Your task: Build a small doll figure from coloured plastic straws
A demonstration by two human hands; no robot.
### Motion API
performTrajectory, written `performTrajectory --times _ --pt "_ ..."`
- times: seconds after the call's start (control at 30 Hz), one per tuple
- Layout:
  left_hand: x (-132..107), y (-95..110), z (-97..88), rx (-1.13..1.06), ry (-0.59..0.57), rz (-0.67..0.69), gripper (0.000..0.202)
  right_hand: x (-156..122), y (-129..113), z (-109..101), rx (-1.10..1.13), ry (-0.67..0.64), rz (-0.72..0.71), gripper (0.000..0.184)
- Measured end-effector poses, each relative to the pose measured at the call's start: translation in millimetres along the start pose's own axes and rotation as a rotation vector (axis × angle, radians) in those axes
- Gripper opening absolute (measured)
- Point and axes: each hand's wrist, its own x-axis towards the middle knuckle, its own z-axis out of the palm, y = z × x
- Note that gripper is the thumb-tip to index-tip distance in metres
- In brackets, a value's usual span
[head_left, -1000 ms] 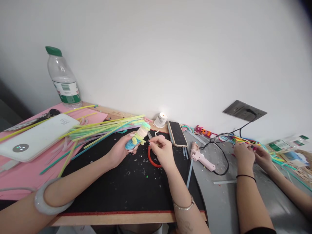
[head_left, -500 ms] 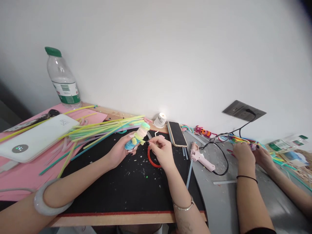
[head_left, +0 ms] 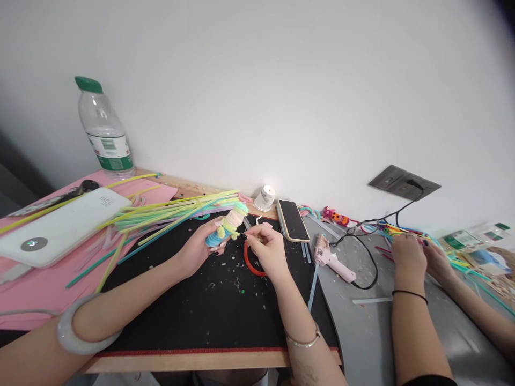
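A small pipe-cleaner figure (head_left: 232, 224), blue below, pale pink and yellow-green above, leans tilted in my left hand (head_left: 197, 247), whose fingers wrap round its blue lower part. Close by its yellow side piece, my right hand (head_left: 265, 245) holds thumb and forefinger pinched together. Anything between those fingertips is too small to make out. Beneath my right hand lie red-handled scissors (head_left: 252, 264) on the black mat (head_left: 193, 316), partly covered by the hand.
Left are a bundle of pipe cleaners (head_left: 173, 213), a white power bank (head_left: 68, 225) and a plastic bottle (head_left: 108, 136). A paper cup (head_left: 265, 198), a phone (head_left: 293, 221) and a corded pink glue gun (head_left: 333, 261) stand or lie beyond and right. A co-worker's hands (head_left: 410, 254) work at far right.
My hands and the figure stay almost still. The co-worker's hands have shifted slightly to the right.
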Motion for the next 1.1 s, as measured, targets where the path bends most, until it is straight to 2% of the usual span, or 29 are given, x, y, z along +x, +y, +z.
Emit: performTrajectory --times 0.23,0.47,0.83,0.97,1.1 --pt "0.1 1.2 2.8 -0.081 0.04 -0.019 0.019 0.0 1.2 0.2 -0.015 -0.026 -0.023 0.014" --pt "-2.0 4.1 6.3 -0.152 0.102 -0.111 0.018 -0.6 1.6 1.0 0.014 -0.047 -0.016 0.012" --pt "-2.9 5.6 3.7 -0.282 -0.117 -0.338 0.034 -0.7 -1.2 0.6 0.018 -0.088 -0.031 0.01" --pt "-2.4 6.1 3.2 -0.308 -0.175 -0.383 0.032 -0.1 -0.8 0.6 0.047 -0.108 -0.02 0.009" --pt "-2.6 6.4 2.8 -0.322 -0.233 -0.424 0.028 0.9 4.4 -0.2 0.108 -0.116 0.032 0.017"
